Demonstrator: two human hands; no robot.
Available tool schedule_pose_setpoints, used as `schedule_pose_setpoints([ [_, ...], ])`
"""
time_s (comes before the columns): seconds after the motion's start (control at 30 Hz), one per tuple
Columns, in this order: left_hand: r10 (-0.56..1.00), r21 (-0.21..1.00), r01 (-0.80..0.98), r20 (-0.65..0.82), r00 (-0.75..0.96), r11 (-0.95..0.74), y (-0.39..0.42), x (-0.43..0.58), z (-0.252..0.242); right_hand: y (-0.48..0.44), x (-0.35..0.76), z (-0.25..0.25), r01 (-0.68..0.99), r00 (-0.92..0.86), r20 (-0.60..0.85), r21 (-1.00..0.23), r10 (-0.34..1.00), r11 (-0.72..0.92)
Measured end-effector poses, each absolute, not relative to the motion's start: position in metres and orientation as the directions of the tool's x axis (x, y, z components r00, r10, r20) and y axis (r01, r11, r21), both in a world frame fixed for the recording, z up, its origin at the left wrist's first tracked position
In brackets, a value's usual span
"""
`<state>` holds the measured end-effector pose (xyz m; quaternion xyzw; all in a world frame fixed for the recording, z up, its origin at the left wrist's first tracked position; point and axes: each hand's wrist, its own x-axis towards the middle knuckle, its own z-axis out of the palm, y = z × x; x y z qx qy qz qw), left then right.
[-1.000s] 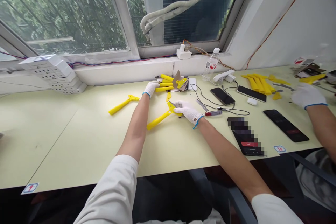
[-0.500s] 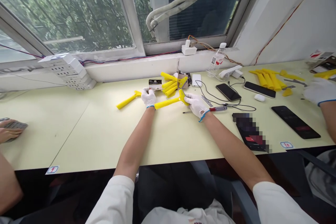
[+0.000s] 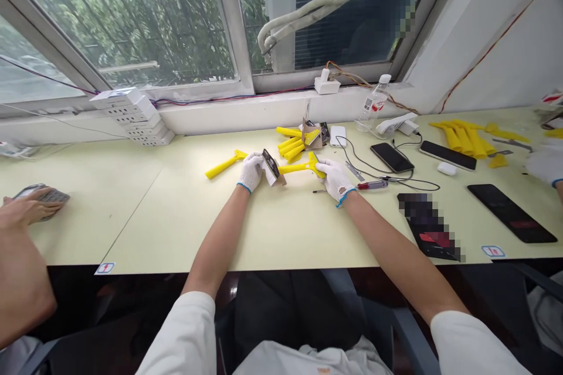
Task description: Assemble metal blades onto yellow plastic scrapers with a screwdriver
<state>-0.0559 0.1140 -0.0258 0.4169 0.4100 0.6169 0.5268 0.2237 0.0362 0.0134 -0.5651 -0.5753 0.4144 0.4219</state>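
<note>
My left hand (image 3: 250, 173), in a white glove, grips a small black-and-white cardboard box (image 3: 271, 166) tilted up off the table. My gloved right hand (image 3: 336, 179) is closed around the head of a yellow scraper (image 3: 295, 168). The scraper's handle points left, and its end meets the box; whether it is inside or behind I cannot tell. Another yellow scraper (image 3: 220, 168) lies left of my left hand. Behind my hands is a pile of yellow scrapers (image 3: 290, 148) beside an opened carton (image 3: 309, 136). A screwdriver (image 3: 372, 185) lies by my right wrist.
Phones (image 3: 392, 157), a cable (image 3: 422, 183), a white power bank (image 3: 338, 135) and a bottle (image 3: 373, 104) are on the right. Farther right are more yellow scraper parts (image 3: 466, 136) and a co-worker's gloved hand (image 3: 544, 159). At left, another person's hand (image 3: 33, 206) rests on a grey object.
My left hand has picked the black-and-white box up from the table and brought it to the scraper's handle end. The view has shifted slightly; my right hand keeps hold of the scraper.
</note>
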Motion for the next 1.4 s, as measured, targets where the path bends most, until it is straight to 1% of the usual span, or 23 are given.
schedule_pose_setpoints([
  [0.17,0.992,0.959,-0.254,0.125,-0.022,-0.127,0.108,-0.051,-0.029,0.037,0.219,0.010,0.221,0.001,-0.067,-0.973,0.998,-0.066],
  [0.3,0.985,0.976,-0.148,0.167,0.044,-0.159,0.103,-0.046,-0.028,0.034,0.223,0.012,0.186,-0.013,-0.101,-0.978,0.995,-0.097],
  [0.37,0.983,0.985,-0.101,0.152,0.099,-0.142,0.098,-0.044,-0.028,0.033,0.223,0.013,0.174,-0.039,-0.116,-0.979,0.992,-0.108],
  [0.43,0.980,0.994,-0.056,0.106,0.167,-0.098,0.093,-0.044,-0.027,0.032,0.222,0.013,0.164,-0.079,-0.135,-0.979,0.988,-0.121],
  [0.53,0.960,0.993,0.085,0.059,0.273,-0.085,0.087,-0.050,-0.019,0.030,0.220,0.013,0.149,-0.149,-0.158,-0.979,0.976,-0.136],
  [0.63,0.927,0.931,0.305,0.077,0.366,-0.198,0.083,-0.058,-0.007,0.027,0.217,0.012,0.147,-0.185,-0.170,-0.979,0.968,-0.144],
  [0.73,0.919,0.845,0.455,0.099,0.382,-0.280,0.077,-0.057,0.002,0.024,0.214,0.012,0.158,-0.202,-0.196,-0.973,0.960,-0.166],
  [0.83,0.918,0.791,0.534,0.081,0.389,-0.297,0.064,-0.045,0.007,0.022,0.210,0.011,0.170,-0.243,-0.224,-0.968,0.944,-0.186],
  [0.9,0.903,0.762,0.570,0.047,0.427,-0.309,0.053,-0.032,0.009,0.022,0.208,0.011,0.178,-0.284,-0.235,-0.965,0.930,-0.190],
  [1.03,0.910,0.646,0.684,0.042,0.412,-0.340,0.034,-0.010,0.013,0.021,0.205,0.012,0.190,-0.311,-0.245,-0.963,0.918,-0.193],
  [1.1,0.899,0.646,0.681,0.022,0.436,-0.346,0.031,-0.007,0.014,0.020,0.205,0.013,0.190,-0.315,-0.246,-0.963,0.917,-0.193],
  [1.2,0.817,0.741,0.550,-0.004,0.576,-0.384,0.032,-0.012,0.011,0.019,0.207,0.016,0.190,-0.345,-0.245,-0.963,0.906,-0.189],
  [1.27,0.777,0.794,0.475,-0.005,0.629,-0.379,0.035,-0.017,0.007,0.017,0.209,0.018,0.193,-0.372,-0.246,-0.964,0.895,-0.185],
  [1.4,0.828,0.824,0.465,0.010,0.561,-0.325,0.039,-0.019,0.000,0.016,0.212,0.020,0.206,-0.377,-0.240,-0.963,0.895,-0.172],
])
